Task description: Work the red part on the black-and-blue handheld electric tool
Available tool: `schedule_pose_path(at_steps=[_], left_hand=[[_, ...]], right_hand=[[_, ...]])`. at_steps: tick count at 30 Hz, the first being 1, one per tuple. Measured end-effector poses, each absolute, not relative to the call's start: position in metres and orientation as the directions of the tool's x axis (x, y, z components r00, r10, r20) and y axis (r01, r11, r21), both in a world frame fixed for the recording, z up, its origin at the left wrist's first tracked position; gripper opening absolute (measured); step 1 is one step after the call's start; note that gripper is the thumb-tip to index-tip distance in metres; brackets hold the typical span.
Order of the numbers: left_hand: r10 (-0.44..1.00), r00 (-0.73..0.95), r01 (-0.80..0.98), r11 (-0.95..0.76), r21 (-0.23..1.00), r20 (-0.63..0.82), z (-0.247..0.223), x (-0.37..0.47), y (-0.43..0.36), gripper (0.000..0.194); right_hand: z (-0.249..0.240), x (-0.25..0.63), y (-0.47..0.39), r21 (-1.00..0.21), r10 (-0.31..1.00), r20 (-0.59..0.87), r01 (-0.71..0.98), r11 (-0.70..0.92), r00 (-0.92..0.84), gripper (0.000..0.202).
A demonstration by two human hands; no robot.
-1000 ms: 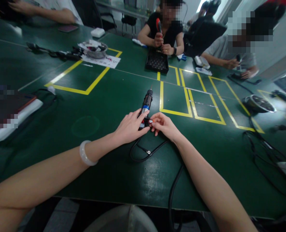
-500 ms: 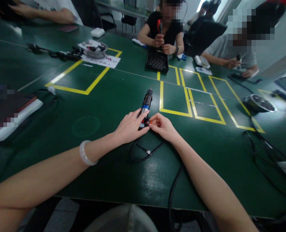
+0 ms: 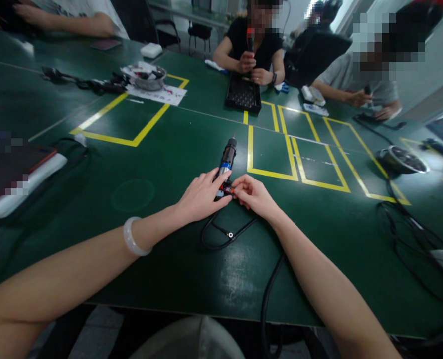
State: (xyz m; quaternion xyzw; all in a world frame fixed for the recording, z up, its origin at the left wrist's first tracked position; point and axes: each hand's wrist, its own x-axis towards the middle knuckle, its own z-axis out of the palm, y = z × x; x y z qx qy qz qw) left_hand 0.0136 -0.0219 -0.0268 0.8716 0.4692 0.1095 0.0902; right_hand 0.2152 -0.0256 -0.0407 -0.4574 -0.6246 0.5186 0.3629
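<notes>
Left hand: (image 3: 202, 197) laid from the left over the near end of a cylindrical device (image 3: 228, 152), thumb and forefinger parted around it, holding it against the surface (image 3: 184, 279).
Right hand: (image 3: 256, 195) thumb and fingertips drawn narrow, pinching a small orange-red piece (image 3: 230, 191) at the device's right side; whether the piece is seated cannot be told.
Device: on the green surface in front of the person, black with a blue and a silvery band, its thin tip pointing away; the near end is partly hidden by the left hand.
Looped cable: (image 3: 214, 248) black, curving on the surface below both hands.
Ring terminal: (image 3: 230, 235) small and pale, lying inside the loop's bend.
Thick cable: (image 3: 269, 289) black, passing beside the right forearm and over the near edge.
Bracelet: (image 3: 133, 238) pale, around the left wrist.
Yellow tape: (image 3: 273, 174) outlines on the surface beyond the right hand, more at far left.
Far left: a metal bowl (image 3: 152, 86) with mixed contents on a printed sheet (image 3: 175, 94); a small white case (image 3: 151, 50) behind it.
Across: a co-worker in a black top (image 3: 236, 37) grips a red-and-black tool (image 3: 250, 42) above a black tray (image 3: 242, 108).
Right side: another co-worker in a grey sleeve (image 3: 335, 72); nearer, a second metal bowl (image 3: 411, 168) and tangled cables (image 3: 396, 224).
</notes>
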Motion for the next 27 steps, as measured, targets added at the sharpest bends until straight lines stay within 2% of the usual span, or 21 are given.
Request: schedule_pose_path(at_steps=[15,27], left_hand=[[0.839,0.532,0.795,-0.542,0.272,0.115,-0.0267,0.0163,-0.0228,0.062],[0.869,0.476,0.791,-0.491,0.366,0.137,-0.0239,0.0185,-0.0182,0.048]], right_hand=[[-0.0453,0.2120,-0.0239,-0.978,0.958,0.029,0.192,0.087,-0.284,0.017],[-0.0460,0.2122,-0.0237,-0.964,0.962,0.019,0.249,0.090,-0.271,0.010]])
